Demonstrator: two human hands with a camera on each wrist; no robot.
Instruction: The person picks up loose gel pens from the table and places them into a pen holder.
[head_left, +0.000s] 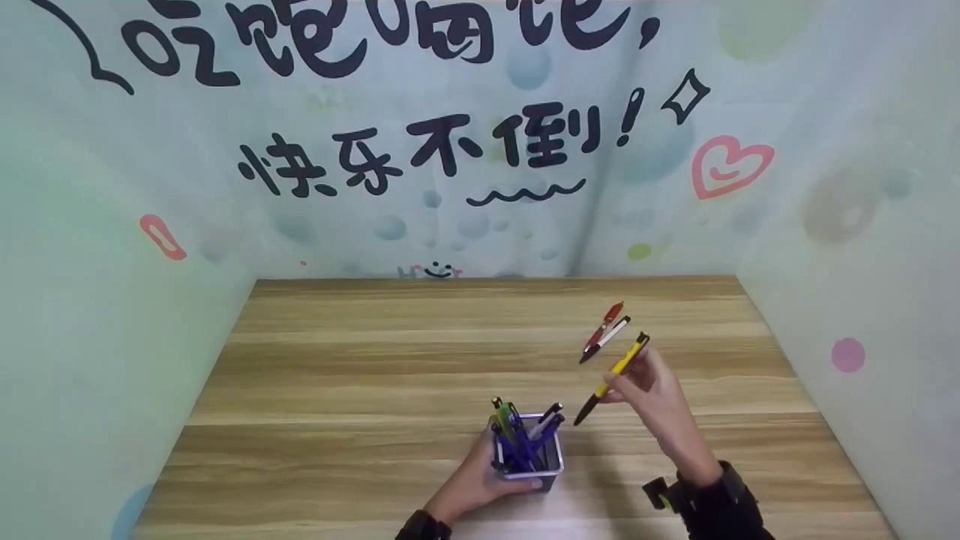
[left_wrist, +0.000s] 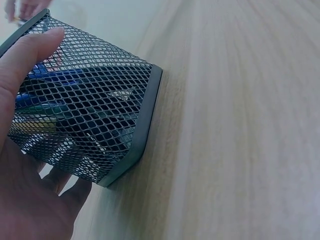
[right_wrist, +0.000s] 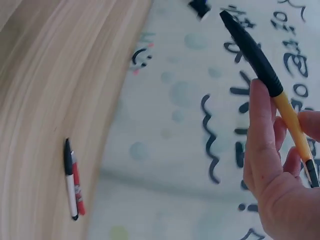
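My left hand (head_left: 480, 474) grips a black mesh pen holder (head_left: 553, 480), fingers and thumb curled round its sides. Several pens (head_left: 521, 439), some blue and one green, stand in it; in the left wrist view they show through the mesh wall (left_wrist: 95, 105). Between thumb and fingers, my right hand (head_left: 656, 401) pinches a yellow pen (head_left: 621, 366) with a black grip, its tip slanting down to the left. That yellow pen (right_wrist: 290, 117) is held above the table, to the right of the holder and apart from it.
Farther back on the wooden table (head_left: 360, 360) lie a red pen (head_left: 602, 330) and a white-and-black pen (head_left: 607, 339), side by side. Behind the table hangs a pale backdrop (head_left: 375, 232) with dark lettering, and similar panels rise on both sides.
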